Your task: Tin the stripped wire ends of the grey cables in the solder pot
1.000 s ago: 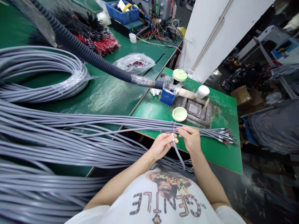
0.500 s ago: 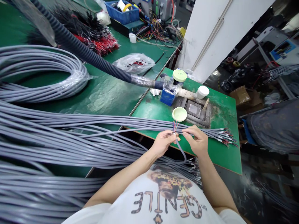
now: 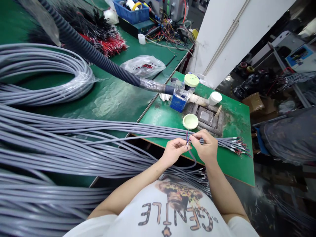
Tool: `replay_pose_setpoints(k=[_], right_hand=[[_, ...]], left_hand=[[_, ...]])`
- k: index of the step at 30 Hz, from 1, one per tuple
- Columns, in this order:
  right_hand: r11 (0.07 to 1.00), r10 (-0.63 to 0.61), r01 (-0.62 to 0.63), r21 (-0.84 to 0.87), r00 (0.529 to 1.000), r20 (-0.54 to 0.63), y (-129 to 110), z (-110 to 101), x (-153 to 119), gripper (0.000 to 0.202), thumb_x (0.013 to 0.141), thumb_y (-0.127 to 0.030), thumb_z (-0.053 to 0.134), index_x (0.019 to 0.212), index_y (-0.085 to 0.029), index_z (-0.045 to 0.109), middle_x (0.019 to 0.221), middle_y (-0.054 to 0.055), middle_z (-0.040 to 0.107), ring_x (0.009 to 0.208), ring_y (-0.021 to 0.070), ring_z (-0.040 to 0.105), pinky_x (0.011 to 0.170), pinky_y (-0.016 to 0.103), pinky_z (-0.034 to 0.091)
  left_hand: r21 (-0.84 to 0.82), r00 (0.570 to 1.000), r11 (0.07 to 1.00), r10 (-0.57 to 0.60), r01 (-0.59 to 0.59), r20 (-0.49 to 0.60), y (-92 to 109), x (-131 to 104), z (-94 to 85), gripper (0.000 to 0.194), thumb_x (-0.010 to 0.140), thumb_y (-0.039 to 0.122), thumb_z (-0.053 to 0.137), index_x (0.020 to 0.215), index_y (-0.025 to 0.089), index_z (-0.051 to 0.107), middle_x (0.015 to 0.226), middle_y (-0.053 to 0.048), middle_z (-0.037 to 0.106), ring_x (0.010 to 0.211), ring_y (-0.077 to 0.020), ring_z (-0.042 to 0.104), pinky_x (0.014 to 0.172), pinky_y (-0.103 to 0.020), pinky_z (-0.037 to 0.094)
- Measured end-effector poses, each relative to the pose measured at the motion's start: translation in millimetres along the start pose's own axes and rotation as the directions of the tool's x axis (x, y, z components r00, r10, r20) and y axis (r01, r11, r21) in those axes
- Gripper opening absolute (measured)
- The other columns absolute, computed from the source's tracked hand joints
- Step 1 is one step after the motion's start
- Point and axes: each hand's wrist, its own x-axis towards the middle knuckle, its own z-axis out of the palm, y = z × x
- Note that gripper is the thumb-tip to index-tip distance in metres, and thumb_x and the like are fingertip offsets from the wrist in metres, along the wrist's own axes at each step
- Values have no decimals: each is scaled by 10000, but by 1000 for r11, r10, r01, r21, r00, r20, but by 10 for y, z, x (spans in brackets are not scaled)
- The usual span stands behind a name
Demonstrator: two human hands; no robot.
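My left hand (image 3: 174, 151) pinches the end of a grey cable (image 3: 193, 158), whose thin coloured wires (image 3: 187, 137) fan out above the fingertips. Thumb and fingers of my right hand (image 3: 205, 146) are closed on some of those wires, close beside the left fingertips. Behind both hands a bundle of grey cables (image 3: 148, 127) runs across to the right, its stripped ends (image 3: 238, 146) lying on the green board. A pale green shallow dish (image 3: 190, 121) sits just beyond the fingers.
A dark corrugated hose (image 3: 98, 61) reaches over the bench to a soot-stained metal device (image 3: 206, 117). Nearby are a blue box (image 3: 178, 102), a white cup (image 3: 215, 98) and a green-lidded jar (image 3: 191, 80). Coiled grey cable (image 3: 81, 82) fills the left.
My right hand has moved left to the wires and closed on some of them. The wires stand closer together, and the view has shifted slightly.
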Motion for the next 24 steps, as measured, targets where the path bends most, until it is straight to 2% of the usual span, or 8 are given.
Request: replay_pose_setpoints(k=[5, 8, 12, 16, 18, 21, 23, 24], right_hand=[[999, -20, 21, 30, 1000, -22, 113, -67, -86, 90, 820, -194, 633, 743, -234, 656, 688, -4, 626, 641, 155, 558, 645, 325, 468], [987, -159, 160, -12, 985, 70, 245, -156, -135, 199, 849, -161, 585, 972, -273, 695, 859, 34, 700, 780, 195, 626, 722, 375, 514], [907, -375, 417, -59, 862, 341, 377, -224, -200, 405, 862, -131, 546, 1207, -329, 624, 1203, 48, 663, 1096, 230, 593, 905, 445, 509], [827, -492, 556, -80, 786, 373, 369, -238, -204, 456, 830, -177, 635, 1246, -357, 591, 1261, 27, 638, 1230, 252, 511, 971, 471, 475], [827, -508, 554, -99, 810, 293, 328, -262, -150, 478, 816, -191, 661, 1262, -342, 579, 1214, 39, 666, 1196, 265, 539, 963, 482, 476], [908, -385, 389, -154, 921, 54, 277, -320, 4, 357, 858, -199, 601, 1198, -307, 620, 1127, 58, 696, 1063, 252, 616, 905, 455, 508], [956, -246, 232, -182, 967, -61, 282, -350, 134, 245, 891, -219, 551, 1102, -269, 664, 1057, 67, 705, 983, 235, 645, 867, 417, 521], [968, -184, 165, -190, 979, -87, 301, -356, 199, 210, 900, -235, 539, 1058, -250, 677, 1021, 68, 708, 950, 227, 654, 854, 399, 524]], left_hand=[[-100, 997, 993, -67, 62, -46, 17, 31, -28, 226, 685, 302, 791, 752, 118, 678, 675, -32, 705, 571, -89, 592, 612, -204, 477], [-234, 990, 965, -133, 117, -53, 82, 59, -35, 272, 656, 312, 812, 781, 115, 672, 707, -40, 711, 559, -85, 594, 585, -196, 486], [-378, 978, 910, -204, 170, -52, 186, 92, -15, 312, 629, 320, 831, 773, 99, 665, 652, -16, 671, 538, -69, 583, 563, -172, 499], [-436, 977, 877, -213, 201, 21, 273, 84, 25, 281, 692, 313, 793, 843, 104, 679, 676, -14, 671, 566, -74, 609, 562, -163, 521], [-428, 981, 883, -181, 190, 63, 336, 44, 28, 344, 706, 321, 783, 967, 117, 690, 803, -49, 714, 644, -102, 655, 597, -183, 548], [-367, 982, 918, -97, 151, 162, 480, -71, -13, 373, 701, 305, 788, 1025, 139, 705, 900, -83, 738, 719, -140, 690, 645, -213, 564], [-286, 943, 946, -55, 155, 328, 606, -169, -62, 315, 693, 316, 793, 949, 141, 735, 809, -85, 744, 685, -161, 693, 647, -242, 564], [-224, 901, 960, -54, 165, 430, 673, -217, -86, 309, 691, 342, 791, 921, 140, 746, 779, -94, 743, 688, -181, 696, 659, -265, 566]])
